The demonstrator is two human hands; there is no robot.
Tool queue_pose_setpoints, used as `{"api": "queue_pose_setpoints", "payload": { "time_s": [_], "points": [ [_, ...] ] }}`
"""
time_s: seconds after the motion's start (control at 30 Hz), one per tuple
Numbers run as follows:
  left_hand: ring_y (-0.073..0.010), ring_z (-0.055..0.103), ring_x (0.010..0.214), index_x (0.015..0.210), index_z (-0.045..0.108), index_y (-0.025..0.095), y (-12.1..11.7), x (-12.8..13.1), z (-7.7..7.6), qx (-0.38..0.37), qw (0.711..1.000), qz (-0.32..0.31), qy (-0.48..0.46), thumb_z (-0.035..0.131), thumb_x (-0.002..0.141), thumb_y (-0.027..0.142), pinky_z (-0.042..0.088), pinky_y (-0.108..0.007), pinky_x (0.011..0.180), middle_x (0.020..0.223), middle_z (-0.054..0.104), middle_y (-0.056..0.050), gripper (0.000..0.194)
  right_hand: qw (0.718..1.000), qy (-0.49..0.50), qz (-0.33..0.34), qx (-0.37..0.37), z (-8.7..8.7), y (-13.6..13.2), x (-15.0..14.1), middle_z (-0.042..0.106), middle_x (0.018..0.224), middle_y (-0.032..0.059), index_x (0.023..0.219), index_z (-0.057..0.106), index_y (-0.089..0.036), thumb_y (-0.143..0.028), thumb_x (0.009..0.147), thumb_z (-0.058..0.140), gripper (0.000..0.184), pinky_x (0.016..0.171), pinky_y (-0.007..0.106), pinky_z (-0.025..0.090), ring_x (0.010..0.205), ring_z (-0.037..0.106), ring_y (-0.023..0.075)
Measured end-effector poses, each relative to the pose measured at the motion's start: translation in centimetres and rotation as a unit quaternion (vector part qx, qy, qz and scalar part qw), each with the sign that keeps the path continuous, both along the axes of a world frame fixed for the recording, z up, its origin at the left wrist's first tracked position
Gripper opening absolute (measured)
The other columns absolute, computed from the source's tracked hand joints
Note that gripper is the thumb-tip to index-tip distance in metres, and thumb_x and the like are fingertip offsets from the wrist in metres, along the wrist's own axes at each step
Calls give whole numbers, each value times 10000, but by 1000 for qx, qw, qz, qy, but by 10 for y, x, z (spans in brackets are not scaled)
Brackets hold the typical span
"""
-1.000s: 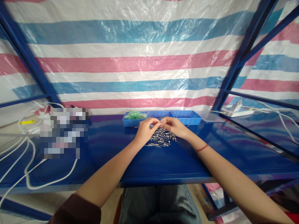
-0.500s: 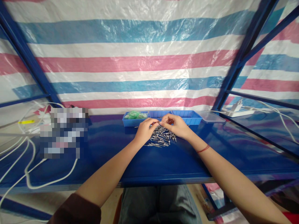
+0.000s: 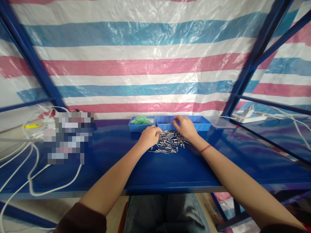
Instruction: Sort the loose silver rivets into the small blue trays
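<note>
A loose pile of silvery pop rivets lies on the blue tabletop between my hands. My left hand is at the left edge of the pile, its fingers closed together; whatever they hold is hidden. Farther right, my right hand reaches over the front rim of the blue divided bin. Its thumb and fingers are curled over the middle compartment, where a few rivets show. I cannot make out what is between those fingertips. Green and clear plastic packets fill the left compartment.
A clear plastic lid lies right of the bin. White cables run over the left side near a blurred-out patch. A white power strip stands at the back right. Blue frame posts and a striped sheet bound the bench.
My hands have come apart from where they met above the pile. The right moved up to the middle compartment; the left shifted slightly down and left.
</note>
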State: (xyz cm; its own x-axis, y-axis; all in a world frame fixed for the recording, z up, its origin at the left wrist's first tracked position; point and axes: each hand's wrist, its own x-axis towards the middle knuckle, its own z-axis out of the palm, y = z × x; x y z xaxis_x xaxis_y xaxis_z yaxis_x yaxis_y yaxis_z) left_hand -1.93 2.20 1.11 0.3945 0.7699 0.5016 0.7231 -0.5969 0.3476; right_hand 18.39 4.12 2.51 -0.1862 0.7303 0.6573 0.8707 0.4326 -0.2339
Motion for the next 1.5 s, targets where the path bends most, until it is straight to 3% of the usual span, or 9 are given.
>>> {"api": "queue_pose_setpoints", "payload": {
  "time_s": [0.3,0.57,0.67,0.77,0.9,1.1,1.23,1.37,1.5],
  "points": [
    [-176,610,866,858,677,212,6,-16,12,9,999,6,50,381,716,24,471,-301,845,878,659,-33,378,960,-104,233,-112,-8,-16,-9,656,981,92,932,651,-153,-36,710,452,320,866,362,415,902,581,203],
    [-179,624,862,860,670,203,8,-23,17,0,1000,13,14,386,734,46,482,-304,817,899,677,-30,348,959,-133,204,-143,-2,-23,-6,623,778,60,765,629,-152,-69,698,497,169,711,296,437,724,568,167],
    [-163,629,836,892,655,202,8,-22,19,10,1000,6,-14,379,728,32,484,-294,813,866,680,-19,364,963,-109,222,-103,-1,-30,-14,632,897,86,901,622,-150,-90,736,497,215,816,339,430,860,572,194],
    [-147,631,821,922,636,198,9,-21,23,20,998,-12,-60,366,735,26,484,-288,815,841,679,-11,371,956,-90,271,-70,-3,-36,-30,583,1140,112,1113,564,-180,-272,810,530,318,937,406,374,1074,512,232],
    [-141,635,823,912,629,195,9,-20,34,3,996,-25,-85,368,760,43,486,-282,806,840,681,-9,338,943,-111,298,-103,-9,-39,-46,515,1249,124,1161,542,-206,-451,793,550,442,945,427,359,1135,475,263],
    [-148,625,843,896,624,206,8,-25,38,1,999,-41,-22,370,773,60,475,-292,804,881,672,-7,318,939,-106,295,-144,-9,-33,-46,595,832,51,825,581,-173,-174,754,547,79,761,306,411,787,545,168],
    [-152,617,847,1014,583,201,8,-39,24,-5,1000,-13,-18,385,751,35,465,-296,820,888,656,-20,368,944,-82,270,-170,-6,-32,-38,567,767,24,748,547,-179,-67,694,515,129,668,258,396,702,520,137],
    [-155,618,789,1251,397,161,9,-52,10,-56,992,66,-88,379,794,66,477,-320,780,953,648,-51,467,944,-46,269,-187,-5,-34,-28,585,762,15,769,551,-186,-67,710,502,142,637,254,414,661,528,123],
    [-155,601,897,1229,407,149,3,-49,5,-78,988,51,-123,352,840,108,463,-334,843,988,627,-64,396,942,21,275,-190,-5,-33,-14,618,880,29,888,559,-201,-123,745,498,174,649,272,471,704,571,129]
  ]
}}
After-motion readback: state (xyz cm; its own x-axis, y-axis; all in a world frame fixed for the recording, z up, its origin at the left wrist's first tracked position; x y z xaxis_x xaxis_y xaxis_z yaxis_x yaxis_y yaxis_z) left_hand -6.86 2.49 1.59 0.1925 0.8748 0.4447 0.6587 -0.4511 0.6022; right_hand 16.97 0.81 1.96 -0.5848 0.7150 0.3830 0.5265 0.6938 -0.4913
